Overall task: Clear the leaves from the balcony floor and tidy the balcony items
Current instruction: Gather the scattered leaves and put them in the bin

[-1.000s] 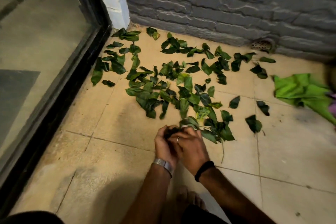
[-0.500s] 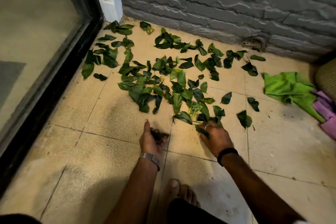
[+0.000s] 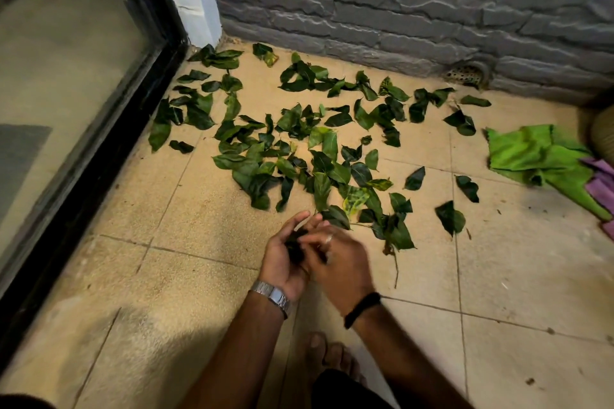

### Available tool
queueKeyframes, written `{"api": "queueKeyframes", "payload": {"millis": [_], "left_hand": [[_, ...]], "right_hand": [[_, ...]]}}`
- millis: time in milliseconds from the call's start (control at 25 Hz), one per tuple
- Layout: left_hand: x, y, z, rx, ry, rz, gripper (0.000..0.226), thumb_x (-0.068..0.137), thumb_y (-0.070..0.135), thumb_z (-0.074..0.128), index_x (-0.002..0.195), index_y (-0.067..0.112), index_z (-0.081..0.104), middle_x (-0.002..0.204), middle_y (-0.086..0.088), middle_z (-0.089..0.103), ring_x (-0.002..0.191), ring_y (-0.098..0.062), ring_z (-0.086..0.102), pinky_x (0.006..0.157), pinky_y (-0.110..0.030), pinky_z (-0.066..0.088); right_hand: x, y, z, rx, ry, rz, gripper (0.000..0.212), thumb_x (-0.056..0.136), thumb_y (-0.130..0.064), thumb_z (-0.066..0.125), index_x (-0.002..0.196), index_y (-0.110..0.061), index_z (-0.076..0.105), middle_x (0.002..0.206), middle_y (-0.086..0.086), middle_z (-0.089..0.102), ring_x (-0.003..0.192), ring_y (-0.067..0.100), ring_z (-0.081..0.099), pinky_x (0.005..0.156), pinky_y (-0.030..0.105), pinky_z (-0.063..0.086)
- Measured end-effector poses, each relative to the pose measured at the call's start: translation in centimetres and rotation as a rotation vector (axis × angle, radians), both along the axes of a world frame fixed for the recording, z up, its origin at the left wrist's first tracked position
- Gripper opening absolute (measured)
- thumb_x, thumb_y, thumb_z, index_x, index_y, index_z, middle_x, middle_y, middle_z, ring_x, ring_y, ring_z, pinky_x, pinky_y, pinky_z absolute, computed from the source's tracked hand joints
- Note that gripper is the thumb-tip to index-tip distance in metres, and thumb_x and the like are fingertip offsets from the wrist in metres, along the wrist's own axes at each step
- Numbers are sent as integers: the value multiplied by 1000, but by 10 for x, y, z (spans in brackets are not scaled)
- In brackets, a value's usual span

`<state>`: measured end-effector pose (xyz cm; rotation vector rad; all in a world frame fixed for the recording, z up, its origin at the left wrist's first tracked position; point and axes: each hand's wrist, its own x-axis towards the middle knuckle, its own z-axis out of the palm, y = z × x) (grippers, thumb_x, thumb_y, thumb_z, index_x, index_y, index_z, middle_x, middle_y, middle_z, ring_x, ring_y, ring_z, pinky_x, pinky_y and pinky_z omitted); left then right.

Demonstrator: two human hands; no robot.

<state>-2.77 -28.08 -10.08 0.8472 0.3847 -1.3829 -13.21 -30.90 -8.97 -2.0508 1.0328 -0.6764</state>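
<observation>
Several dark green leaves (image 3: 300, 146) lie scattered over the beige tiled balcony floor (image 3: 199, 216), from the glass door to the grey brick wall. My left hand (image 3: 285, 256), with a metal watch on the wrist, cups a small dark bunch of gathered leaves (image 3: 295, 247) in its palm. My right hand (image 3: 339, 262), with a ring and a black wristband, is blurred and meets the left hand at the bunch, its fingers on the leaves. Both hands hover low over the floor at the near edge of the leaf patch.
A black-framed glass door (image 3: 109, 129) runs along the left. A drain grate (image 3: 466, 74) sits at the foot of the brick wall (image 3: 398, 10). A green cloth (image 3: 538, 156) and a purple cloth (image 3: 601, 183) lie at the right by a woven basket (image 3: 604, 139). My bare foot (image 3: 329, 359) is below the hands.
My right hand left the leaves on the floor and came back to my left hand, bringing leaves into the bunch. The left hand rose slightly and turned palm up.
</observation>
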Motion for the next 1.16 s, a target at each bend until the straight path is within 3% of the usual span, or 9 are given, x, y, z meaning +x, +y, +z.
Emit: {"api": "queueKeyframes", "payload": {"millis": [80,200,320,440,560,720,920,1040,1160], "left_hand": [[-3,-6,-6,128,-31,3,23,103,21,46,92,10,62,89,-11,70,72,-20,72,70,-32,55],[-9,-10,-24,329,-154,121,37,105,29,41,73,15,51,62,-2,51,44,-12,55,46,-19,48],[-10,-11,-30,414,-164,134,46,104,45,41,66,19,48,50,4,45,34,-11,39,37,-15,35],[-22,-12,-28,336,-77,73,54,100,60,36,66,20,48,49,5,42,33,-10,31,34,-14,24],[-36,-16,-30,275,-33,28,54,101,56,29,68,18,47,50,4,43,34,-11,32,36,-12,24],[-48,-23,-30,254,-19,-52,43,102,43,33,71,19,49,55,3,48,40,-12,39,41,-16,29],[-65,-25,-27,205,25,-111,42,100,45,38,70,19,53,60,3,50,47,-13,42,45,-18,32],[-64,-22,-24,169,39,-128,39,98,44,44,71,18,56,64,2,52,52,-14,46,47,-21,35],[-61,-21,-23,148,24,-135,34,96,39,48,72,18,57,68,1,53,56,-14,48,48,-21,37]], "right_hand": [[3,8,-10,-31,97,146,26,85,-3,63,103,-17,76,109,-1,73,103,14,65,95,27,51],[-12,4,-3,58,119,283,36,89,0,54,115,-15,74,121,0,70,116,10,60,106,9,36],[-54,-24,-7,23,62,97,29,91,-10,56,109,-22,75,114,-9,71,105,2,63,99,19,48],[-114,-73,-32,-33,296,-233,31,91,-18,65,122,-25,68,124,-7,64,113,9,57,100,29,50],[-165,-92,-60,18,587,-250,33,92,-26,66,125,-25,66,136,-2,57,123,21,50,105,30,38],[-184,-88,-65,55,451,-342,20,95,-22,64,112,-23,73,120,-1,67,113,22,60,95,23,40],[-147,-88,-50,103,414,-302,51,94,-44,63,140,-25,52,123,-8,52,114,10,48,93,25,41],[-138,-95,-60,5,505,-248,30,93,-25,66,122,-20,68,115,-2,63,109,19,57,91,24,43],[-139,-99,-58,196,311,-447,15,89,-22,72,104,-20,77,98,-7,73,93,9,66,92,29,53]]}}
